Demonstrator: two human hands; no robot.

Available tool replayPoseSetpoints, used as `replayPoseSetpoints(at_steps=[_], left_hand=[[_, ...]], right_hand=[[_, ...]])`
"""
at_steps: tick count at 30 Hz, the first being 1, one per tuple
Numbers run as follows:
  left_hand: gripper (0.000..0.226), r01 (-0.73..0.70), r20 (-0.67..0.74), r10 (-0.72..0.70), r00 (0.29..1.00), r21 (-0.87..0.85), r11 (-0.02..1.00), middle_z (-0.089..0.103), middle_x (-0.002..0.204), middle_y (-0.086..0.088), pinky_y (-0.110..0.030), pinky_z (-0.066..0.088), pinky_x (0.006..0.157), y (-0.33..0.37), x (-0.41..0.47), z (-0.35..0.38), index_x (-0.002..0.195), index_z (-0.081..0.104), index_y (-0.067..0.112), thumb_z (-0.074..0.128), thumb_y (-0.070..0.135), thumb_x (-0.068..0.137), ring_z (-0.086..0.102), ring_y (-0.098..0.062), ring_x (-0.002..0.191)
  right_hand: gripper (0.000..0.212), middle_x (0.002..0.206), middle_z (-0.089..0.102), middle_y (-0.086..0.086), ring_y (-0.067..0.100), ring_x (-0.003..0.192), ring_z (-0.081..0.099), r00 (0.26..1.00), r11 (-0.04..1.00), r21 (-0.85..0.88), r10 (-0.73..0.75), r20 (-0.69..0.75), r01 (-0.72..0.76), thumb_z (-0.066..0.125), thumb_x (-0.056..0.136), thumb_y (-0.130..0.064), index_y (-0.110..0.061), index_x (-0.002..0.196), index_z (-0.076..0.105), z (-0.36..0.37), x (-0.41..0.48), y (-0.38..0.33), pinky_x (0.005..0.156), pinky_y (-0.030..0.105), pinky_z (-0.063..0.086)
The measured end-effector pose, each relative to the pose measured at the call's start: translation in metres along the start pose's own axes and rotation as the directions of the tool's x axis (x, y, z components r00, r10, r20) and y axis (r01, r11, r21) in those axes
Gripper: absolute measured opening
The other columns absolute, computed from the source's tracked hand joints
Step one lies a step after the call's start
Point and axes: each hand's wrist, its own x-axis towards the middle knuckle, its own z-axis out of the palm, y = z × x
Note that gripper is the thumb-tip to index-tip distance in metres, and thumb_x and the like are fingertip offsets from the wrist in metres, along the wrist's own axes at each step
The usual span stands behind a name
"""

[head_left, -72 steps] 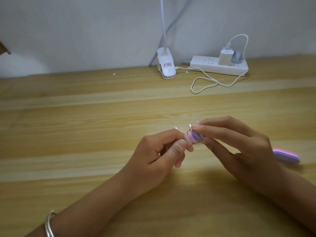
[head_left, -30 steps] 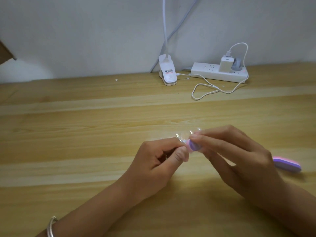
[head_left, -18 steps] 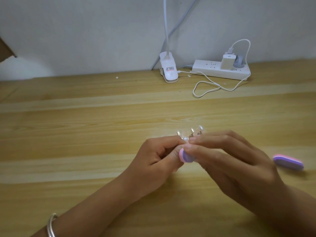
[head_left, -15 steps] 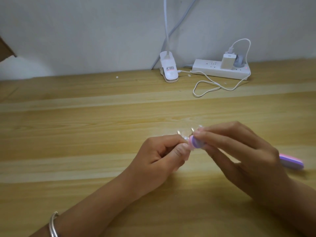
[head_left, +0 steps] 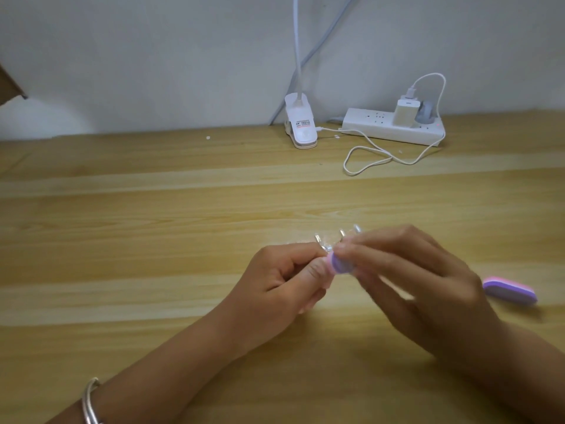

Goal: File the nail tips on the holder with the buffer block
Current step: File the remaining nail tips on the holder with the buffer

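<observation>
The right hand (head_left: 428, 289) is smeared by motion. Its fingertips pinch one end of the buffer block (head_left: 342, 265), and only the block's rounded end shows, a soft lilac face edged in pink. The rest lies hidden under the fingers. The left hand (head_left: 284, 280) is curled tight, thumb and forefinger pinching the holder (head_left: 327, 248) just beside the block, low over the middle of the tabletop (head_left: 153, 240). Most of the holder is buried in that grip. A few shiny metal prongs stick up, and the nail tips (head_left: 330, 240) on them are clear plastic, too faint to count. Whether the block touches a tip cannot be told.

A second block (head_left: 513, 292), oblong and layered pink over lilac, lies flat on the pale wood-grain top, its near end covered by the right hand. A smooth silver bracelet (head_left: 90, 402) is cut off at the lower edge.
</observation>
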Motion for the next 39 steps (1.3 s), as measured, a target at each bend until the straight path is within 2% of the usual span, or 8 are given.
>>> replayPoseSetpoints(at_steps=[6,12,17,22,26,31,36,39], left_hand=[[0.038,0.0,-0.012,0.0,1.0,0.004,1.0,0.043,0.053,-0.011,-0.035,0.033,0.05,0.001,0.0,0.0,0.068,0.052,-0.005,0.048,0.016,0.099,0.037,-0.019,0.049],[0.035,0.033,-0.002,-0.033,0.999,0.012,0.999,0.042,0.052,-0.007,-0.028,0.035,0.052,-0.001,0.0,0.0,0.069,0.049,-0.007,0.045,0.01,0.099,0.039,-0.009,0.049],[0.034,0.023,-0.002,-0.023,1.0,0.014,1.0,0.044,0.052,-0.011,-0.028,0.034,0.05,0.0,0.0,0.0,0.067,0.051,-0.004,0.045,0.009,0.098,0.039,-0.013,0.049],[0.033,0.026,0.008,-0.026,1.0,0.015,1.0,0.045,0.053,0.001,-0.023,0.036,0.054,-0.002,0.001,-0.001,0.07,0.052,-0.002,0.045,0.012,0.099,0.04,-0.01,0.049],[0.033,-0.003,0.015,0.002,1.0,0.05,0.999,0.046,0.055,0.003,-0.021,0.035,0.054,0.0,0.0,0.0,0.069,0.053,0.003,0.046,0.011,0.1,0.04,-0.009,0.052],[0.028,-0.016,0.006,0.016,1.0,0.045,0.999,0.046,0.058,-0.004,-0.033,0.037,0.054,-0.002,0.0,-0.001,0.076,0.058,0.005,0.048,0.013,0.101,0.042,-0.011,0.054],[0.018,-0.059,0.004,0.059,0.998,0.118,0.991,0.062,0.068,-0.004,-0.04,0.043,0.055,-0.002,0.001,-0.002,0.086,0.068,0.011,0.054,0.012,0.098,0.054,-0.022,0.06],[0.02,-0.027,-0.013,0.028,1.0,0.107,0.994,0.066,0.072,-0.003,-0.04,0.046,0.057,-0.003,0.001,-0.002,0.088,0.069,0.005,0.052,0.011,0.097,0.057,-0.016,0.063]], right_hand=[[0.028,0.109,0.071,0.009,0.021,0.104,0.068,0.999,0.999,-0.011,-0.042,0.005,0.042,0.073,0.086,0.005,0.0,0.114,0.072,0.005,-0.006,-0.009,0.091,0.031,0.053],[0.022,0.104,0.071,0.006,0.02,0.097,0.07,0.988,0.989,-0.04,0.139,-0.067,-0.142,0.069,0.089,0.0,-0.003,0.111,0.073,-0.008,0.0,0.006,0.086,0.035,0.055],[0.026,0.11,0.07,0.008,0.019,0.103,0.068,0.999,0.999,-0.006,-0.032,0.042,0.032,0.072,0.086,0.004,0.0,0.112,0.072,0.001,-0.004,-0.008,0.092,0.03,0.052],[0.02,0.105,0.071,0.008,0.022,0.098,0.07,0.992,0.993,-0.031,0.115,-0.049,-0.116,0.068,0.091,0.0,-0.002,0.111,0.072,-0.007,0.0,0.005,0.086,0.035,0.055],[0.023,0.109,0.07,0.007,0.021,0.1,0.068,1.0,1.0,0.02,-0.006,0.01,0.006,0.07,0.091,-0.001,-0.004,0.113,0.071,0.002,-0.004,-0.008,0.09,0.029,0.052],[0.024,0.105,0.07,0.008,0.023,0.097,0.069,0.989,0.989,-0.041,0.14,-0.046,-0.142,0.067,0.09,-0.001,-0.003,0.114,0.07,-0.005,-0.001,0.008,0.089,0.032,0.054],[0.022,0.109,0.069,0.01,0.022,0.102,0.067,1.0,1.0,0.022,-0.015,0.027,0.014,0.064,0.095,-0.003,-0.002,0.116,0.069,0.0,-0.004,-0.003,0.092,0.029,0.05],[0.023,0.109,0.069,0.01,0.022,0.101,0.067,0.999,0.999,-0.021,0.049,0.013,-0.049,0.066,0.092,0.001,-0.001,0.114,0.069,-0.004,-0.002,0.007,0.09,0.034,0.053]])
